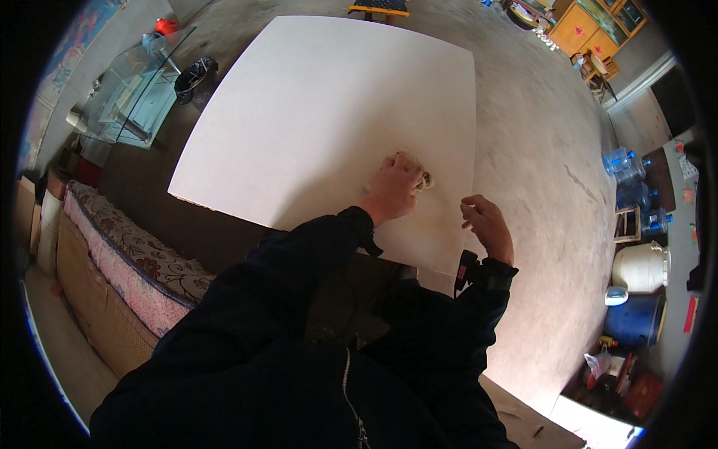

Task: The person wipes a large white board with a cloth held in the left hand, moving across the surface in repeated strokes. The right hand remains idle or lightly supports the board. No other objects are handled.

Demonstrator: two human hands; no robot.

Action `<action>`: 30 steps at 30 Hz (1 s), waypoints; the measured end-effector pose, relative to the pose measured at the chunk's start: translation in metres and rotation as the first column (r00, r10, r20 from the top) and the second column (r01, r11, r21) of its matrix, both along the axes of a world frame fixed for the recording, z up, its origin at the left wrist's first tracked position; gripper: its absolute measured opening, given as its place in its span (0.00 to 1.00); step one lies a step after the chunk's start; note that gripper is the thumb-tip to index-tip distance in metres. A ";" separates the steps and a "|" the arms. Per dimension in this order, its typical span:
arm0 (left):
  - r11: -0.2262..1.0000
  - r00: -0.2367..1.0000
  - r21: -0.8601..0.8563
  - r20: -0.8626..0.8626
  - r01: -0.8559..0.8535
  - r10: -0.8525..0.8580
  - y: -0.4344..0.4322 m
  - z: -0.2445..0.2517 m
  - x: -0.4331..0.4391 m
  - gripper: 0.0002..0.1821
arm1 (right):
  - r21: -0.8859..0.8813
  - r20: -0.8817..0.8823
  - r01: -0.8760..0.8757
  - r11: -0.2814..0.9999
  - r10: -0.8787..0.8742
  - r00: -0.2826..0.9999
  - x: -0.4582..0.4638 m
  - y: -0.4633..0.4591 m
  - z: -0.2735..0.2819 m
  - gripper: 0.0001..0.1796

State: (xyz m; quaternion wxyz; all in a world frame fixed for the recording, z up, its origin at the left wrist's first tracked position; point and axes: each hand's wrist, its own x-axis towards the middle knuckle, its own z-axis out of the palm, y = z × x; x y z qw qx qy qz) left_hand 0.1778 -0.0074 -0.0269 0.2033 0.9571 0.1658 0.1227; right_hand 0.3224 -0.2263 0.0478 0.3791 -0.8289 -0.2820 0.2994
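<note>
A large white board lies flat in front of me like a tabletop. My left hand is palm down on its near right part, fingers curled over a small tangled brown-and-whitish bundle. Most of that bundle is hidden under the hand, so its material cannot be told. Just off the board's right edge hovers my right hand, loosely curled, with a gap between thumb and fingers and nothing visible in it. A dark strap with a small black device is at the right wrist.
To the left stand a glass-shelved stand, a bin with a black liner and a sofa with a floral cover. Along the right wall are several water bottles, a white drum and a blue barrel. A low stool stands beyond the board.
</note>
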 end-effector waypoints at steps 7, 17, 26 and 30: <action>0.958 0.952 0.126 0.133 0.258 -0.274 -0.030 -0.004 -0.002 0.29 | -0.010 -0.012 0.020 1.000 -0.020 1.000 -0.002 0.002 0.006 0.19; 0.927 0.917 0.044 0.131 0.373 -0.376 -0.015 -0.001 -0.043 0.24 | -0.002 -0.012 -0.012 1.000 0.012 1.000 -0.001 0.004 0.004 0.19; 0.942 0.943 0.071 -0.082 0.327 -0.321 0.026 0.021 -0.088 0.26 | -0.052 0.015 -0.016 0.999 0.017 1.000 -0.007 0.018 0.008 0.18; 0.945 0.943 0.018 -0.083 0.325 -0.323 0.047 0.026 -0.108 0.28 | -0.043 0.019 -0.019 0.999 0.020 1.000 -0.011 0.030 0.006 0.17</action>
